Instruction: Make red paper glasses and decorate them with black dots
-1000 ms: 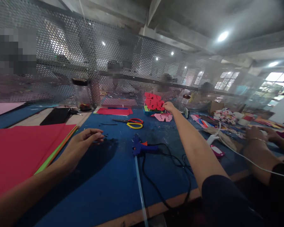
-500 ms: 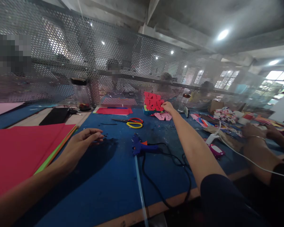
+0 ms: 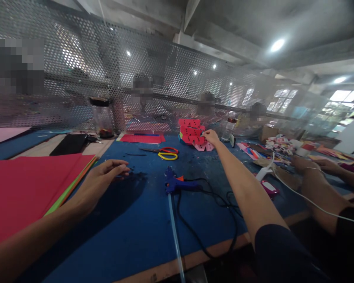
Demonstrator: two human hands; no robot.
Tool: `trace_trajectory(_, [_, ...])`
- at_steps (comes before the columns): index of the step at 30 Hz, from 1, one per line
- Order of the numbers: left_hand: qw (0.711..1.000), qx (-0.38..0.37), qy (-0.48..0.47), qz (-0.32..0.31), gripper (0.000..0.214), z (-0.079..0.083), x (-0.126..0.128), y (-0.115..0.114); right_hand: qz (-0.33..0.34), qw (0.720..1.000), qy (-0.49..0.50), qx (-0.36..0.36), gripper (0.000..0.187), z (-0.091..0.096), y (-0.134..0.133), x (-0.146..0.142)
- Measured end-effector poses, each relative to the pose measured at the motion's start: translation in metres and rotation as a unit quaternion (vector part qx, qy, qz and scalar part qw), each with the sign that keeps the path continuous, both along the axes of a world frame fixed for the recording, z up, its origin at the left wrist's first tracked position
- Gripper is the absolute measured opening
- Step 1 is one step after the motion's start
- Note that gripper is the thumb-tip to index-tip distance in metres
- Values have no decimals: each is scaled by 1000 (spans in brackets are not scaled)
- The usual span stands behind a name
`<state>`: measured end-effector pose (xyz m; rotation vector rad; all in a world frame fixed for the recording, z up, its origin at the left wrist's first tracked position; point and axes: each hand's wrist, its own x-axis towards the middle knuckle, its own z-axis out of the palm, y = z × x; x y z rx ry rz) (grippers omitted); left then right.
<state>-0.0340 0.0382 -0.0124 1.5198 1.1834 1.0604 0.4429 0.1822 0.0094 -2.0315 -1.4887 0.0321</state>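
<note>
At the far side of the table my right hand [image 3: 211, 137] is closed, its fingertips pinching the edge of a red paper cut-out [image 3: 191, 131] with black spots. This piece rests against a small stack with green and blue edges, and a pink spotted cut-out [image 3: 204, 147] lies beneath it. My left hand [image 3: 110, 169] hovers low over the blue table, fingers loosely curved and apart, with nothing visible in them. Between my hands lie scissors [image 3: 167, 152] with red and yellow handles and a blue glue gun [image 3: 177, 184] with a long clear glue stick.
Red paper sheets [image 3: 32, 188] are stacked at left, near a black phone-like slab [image 3: 69, 144] and a lidded jar [image 3: 102, 118]. The gun's black cord [image 3: 194, 236] loops toward the front edge. A co-worker's arms [image 3: 315, 188] reach in at right. A perforated screen [image 3: 165, 78] stands behind.
My right hand has moved slightly down and right with the red cut-out, which now sits lower and partly covers the pink one. My left hand stays still.
</note>
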Motion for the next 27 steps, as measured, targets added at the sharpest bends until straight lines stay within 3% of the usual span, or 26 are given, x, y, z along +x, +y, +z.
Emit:
trace_trajectory(10, [1000,8,17,5,43,1,-1,-1,3,995,-34,89,35,0,-25,-12])
trace_trajectory(14, [1000,15,2,4,41,-1,0,1,20,985,-63,158,21,6,-42,-32])
trace_trajectory(21, [996,88,28,-6,29,-5,1,2,174,949,-91,247,17,10,-96,-87])
trace_trajectory(24, [980,158,123,-2,27,3,-7,3,235,914,-182,275,16,3,-122,-108])
trace_trajectory(27, [943,230,240,-7,35,15,-31,0,277,896,-233,255,16,-4,-140,-124])
